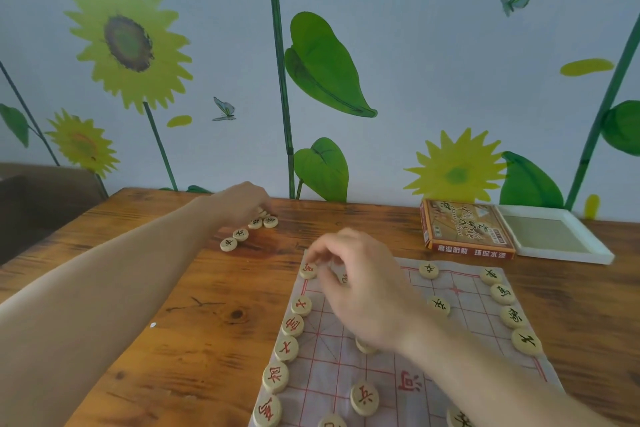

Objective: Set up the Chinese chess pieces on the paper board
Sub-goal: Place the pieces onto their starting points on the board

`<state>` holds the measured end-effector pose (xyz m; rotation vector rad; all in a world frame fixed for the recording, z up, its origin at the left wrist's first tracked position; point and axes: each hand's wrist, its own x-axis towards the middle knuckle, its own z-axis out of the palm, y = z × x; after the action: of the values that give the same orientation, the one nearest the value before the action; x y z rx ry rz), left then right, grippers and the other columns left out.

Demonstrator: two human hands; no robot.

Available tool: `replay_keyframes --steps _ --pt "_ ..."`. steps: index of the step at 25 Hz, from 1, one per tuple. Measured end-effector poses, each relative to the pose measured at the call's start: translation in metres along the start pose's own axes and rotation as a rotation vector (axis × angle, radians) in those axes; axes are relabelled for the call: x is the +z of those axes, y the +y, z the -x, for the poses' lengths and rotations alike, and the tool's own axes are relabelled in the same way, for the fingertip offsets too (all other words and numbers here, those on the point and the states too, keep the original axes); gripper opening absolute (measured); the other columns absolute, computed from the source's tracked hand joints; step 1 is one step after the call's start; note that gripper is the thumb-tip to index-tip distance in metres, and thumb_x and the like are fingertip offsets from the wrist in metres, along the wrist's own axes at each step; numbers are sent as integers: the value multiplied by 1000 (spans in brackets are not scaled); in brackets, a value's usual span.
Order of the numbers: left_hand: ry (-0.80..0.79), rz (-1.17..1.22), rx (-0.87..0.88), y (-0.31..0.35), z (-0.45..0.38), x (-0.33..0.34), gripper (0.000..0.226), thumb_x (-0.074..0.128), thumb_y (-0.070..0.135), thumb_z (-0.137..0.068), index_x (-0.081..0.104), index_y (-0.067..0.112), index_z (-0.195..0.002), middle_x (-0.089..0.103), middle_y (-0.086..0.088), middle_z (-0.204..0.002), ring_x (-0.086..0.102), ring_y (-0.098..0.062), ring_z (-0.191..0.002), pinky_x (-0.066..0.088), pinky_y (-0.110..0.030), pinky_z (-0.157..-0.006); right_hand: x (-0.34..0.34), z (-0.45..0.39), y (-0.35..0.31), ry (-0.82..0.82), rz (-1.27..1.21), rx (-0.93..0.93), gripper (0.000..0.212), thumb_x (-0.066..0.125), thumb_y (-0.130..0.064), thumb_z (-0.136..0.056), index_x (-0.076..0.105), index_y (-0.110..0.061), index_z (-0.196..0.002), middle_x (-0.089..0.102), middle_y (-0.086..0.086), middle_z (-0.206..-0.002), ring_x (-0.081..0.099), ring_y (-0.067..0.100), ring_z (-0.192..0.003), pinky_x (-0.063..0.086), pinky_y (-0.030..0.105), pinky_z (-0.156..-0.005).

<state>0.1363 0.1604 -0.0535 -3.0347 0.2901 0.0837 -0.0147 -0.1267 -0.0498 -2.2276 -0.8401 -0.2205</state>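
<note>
You are seating a red-lettered round wooden piece [308,270] on the grey paper board's [381,381] far-left corner, right hand [360,288] fingertips pinching it, while your left hand [244,199], grip hidden, is reaching into the spare wooden discs [255,222] for more.

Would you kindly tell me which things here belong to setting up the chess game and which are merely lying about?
Belongs to the job:
- paper board
- red-marked pieces along its left edge
- black-marked pieces along its right edge
- loose pieces on the table, at the left hand
- right hand over the board

Lying about:
- chess box
- white tray
</note>
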Motion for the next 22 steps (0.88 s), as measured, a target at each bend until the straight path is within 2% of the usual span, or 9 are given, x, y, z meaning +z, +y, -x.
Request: replay_keyframes --steps 4,8,12,15,18,22 --pt "17 17 -49 5 2 1 24 52 4 -97 64 24 -104 64 0 -109 59 -20 -97 52 -35 -86 13 -69 18 -88 131 47 25 53 -10 -97 69 -23 -111 61 -9 -98 56 12 -89 48 29 -79" --pt "89 105 -127 9 5 7 18 58 9 -98 66 22 -108 62 0 -108 61 -21 -95 52 -31 -78 28 -110 26 -179 323 80 25 52 -8 -95 67 -20 -111 67 3 -118 62 24 -107 55 43 -90" --pt "86 130 -146 12 6 9 21 53 11 -102 68 16 -115 67 -5 -114 64 -23 -100 55 -34 -85 42 -123 33 -320 523 137 30 55 -4 -91 65 -14 -118 65 10 -122 62 32 -108 55 47 -90" --pt "72 107 -130 14 5 10 25 52 5 -101 68 16 -116 65 -4 -121 61 -22 -107 53 -34 -91 39 -125 38 -412 531 188 40 54 -1 -92 66 -16 -127 62 10 -134 59 32 -120 52 45 -99" --pt "58 102 -129 17 5 10 33 48 -5 -96 66 15 -115 60 -4 -121 56 -21 -103 49 -31 -88 32 -124 39 -432 477 204 50 51 -1 -94 62 -24 -137 56 4 -146 52 28 -133 46 43 -107" --pt "82 97 -108 15 4 7 32 50 -7 -95 66 16 -112 60 -3 -120 51 -17 -99 43 -27 -84 33 -119 39 -441 507 197 51 54 -4 -95 59 -25 -141 54 6 -148 51 31 -133 44 46 -109"
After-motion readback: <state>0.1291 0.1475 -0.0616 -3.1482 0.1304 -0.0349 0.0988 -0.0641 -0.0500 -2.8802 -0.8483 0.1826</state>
